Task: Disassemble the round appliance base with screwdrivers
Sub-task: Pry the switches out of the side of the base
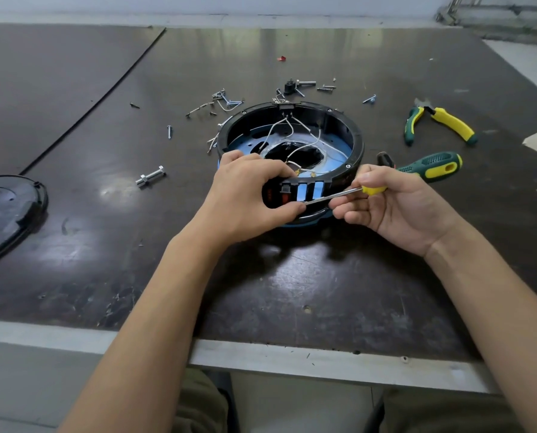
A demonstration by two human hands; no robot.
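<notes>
Item: round appliance base (357, 142), centre of the table (261, 276), open side up. My left hand (248, 195): curled over its near wall, gripping at the switch panel (301, 190). My right hand (395, 207): pinching the small screwdriver (336, 195), tip at the panel's lower seam. Handling note: I should lever gently, brace firmly, keep my thumb clear.

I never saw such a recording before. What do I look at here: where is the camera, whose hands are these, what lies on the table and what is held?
There is no robot. One camera on a person's head looks down at their hands. The left hand grips the near wall of the round appliance base; the right hand holds a small yellow-handled screwdriver, its tip at that wall. On the dark table lie loose screws, a bolt, pliers, a bigger green screwdriver and a black cover.
</notes>
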